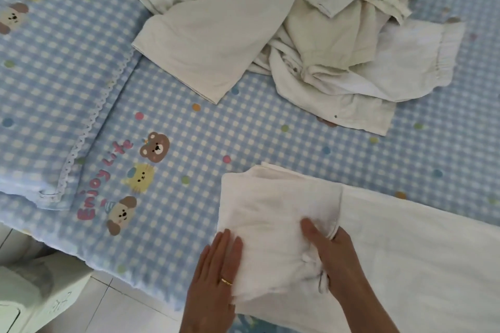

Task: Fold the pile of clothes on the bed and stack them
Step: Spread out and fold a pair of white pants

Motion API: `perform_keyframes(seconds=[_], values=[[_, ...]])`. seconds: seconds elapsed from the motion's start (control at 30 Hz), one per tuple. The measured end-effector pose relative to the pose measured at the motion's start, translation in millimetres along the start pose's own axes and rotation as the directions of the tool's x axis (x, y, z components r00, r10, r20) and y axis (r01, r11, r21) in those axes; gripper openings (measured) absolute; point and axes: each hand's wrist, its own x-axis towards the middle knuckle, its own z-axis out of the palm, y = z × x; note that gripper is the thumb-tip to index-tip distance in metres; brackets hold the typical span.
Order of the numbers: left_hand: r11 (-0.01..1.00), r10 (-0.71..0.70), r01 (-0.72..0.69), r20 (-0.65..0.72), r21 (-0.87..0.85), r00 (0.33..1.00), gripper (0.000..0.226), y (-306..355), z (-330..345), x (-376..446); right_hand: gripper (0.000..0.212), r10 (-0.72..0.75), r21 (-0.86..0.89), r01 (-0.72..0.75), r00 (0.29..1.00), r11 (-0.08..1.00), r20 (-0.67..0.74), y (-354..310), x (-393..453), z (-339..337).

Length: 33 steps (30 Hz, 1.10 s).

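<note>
The bed (243, 138), in blue check with cartoon bears, fills the view. On its far side sprawls the unfolded pile of clothes (311, 35), cream and rumpled. Down at the near edge lies the white garment (392, 246), one end doubled over. The left hand (216, 276) lies flat on that fold, fingers straight and together, ring showing. The right hand (335, 259) pinches the folded flap, thumb on top, fingers tucked underneath.
</note>
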Motion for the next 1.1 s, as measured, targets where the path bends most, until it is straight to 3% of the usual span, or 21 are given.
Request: perform_keyframes(seconds=[0.07,0.27,0.43,0.5,0.63,0.7,0.73,0.77,0.8,0.87,0.93,1.1], values=[[1.000,-0.001,0.001,0.002,0.018,1.000,0.074,6,18,-10,0.024,0.028,0.000,-0.028,1.000,1.000,-0.005,2,9,-43],[0.959,0.138,-0.179,0.190,0.218,0.972,0.048,21,86,-27,0.030,0.053,-0.044,-0.053,0.999,0.998,0.012,31,32,-130],[0.899,0.254,-0.333,0.281,0.284,0.925,0.050,2,89,-31,0.036,-0.031,-0.204,0.007,0.993,0.979,-0.117,65,59,-140],[0.889,0.265,-0.353,0.303,0.290,0.915,0.050,0,81,-30,0.030,-0.061,-0.259,0.020,0.987,0.966,-0.151,76,64,-138],[0.848,0.326,-0.442,0.371,0.292,0.870,0.056,-1,65,-22,0.031,-0.085,-0.392,-0.019,0.966,0.920,-0.245,93,59,-135],[0.856,0.338,-0.455,0.400,0.244,0.852,0.055,4,62,-16,0.036,-0.341,-0.602,0.054,0.863,0.797,-0.373,94,53,-130],[0.866,0.338,-0.450,0.406,0.220,0.849,0.052,10,63,-10,0.042,-0.501,-0.741,0.095,0.792,0.665,-0.348,94,50,-124],[0.878,0.325,-0.432,0.407,0.205,0.854,0.052,19,68,1,0.047,-0.612,-0.847,0.142,0.753,0.513,-0.244,94,47,-116],[0.893,0.293,-0.399,0.403,0.209,0.867,0.054,26,76,16,0.052,-0.643,-0.904,0.202,0.760,0.376,-0.097,96,45,-105],[0.917,0.174,-0.286,0.365,0.279,0.915,0.057,35,93,53,0.057,-0.589,-0.929,0.302,0.799,0.213,0.125,109,48,-90],[0.917,0.062,-0.201,0.373,0.345,0.926,0.060,26,112,86,0.060,-0.541,-0.929,0.319,0.823,0.186,0.174,125,61,-94],[0.897,0.046,-0.234,0.447,0.375,0.894,0.065,1,130,93,0.062,-0.529,-0.936,0.276,0.839,0.218,0.124,160,74,-140]])
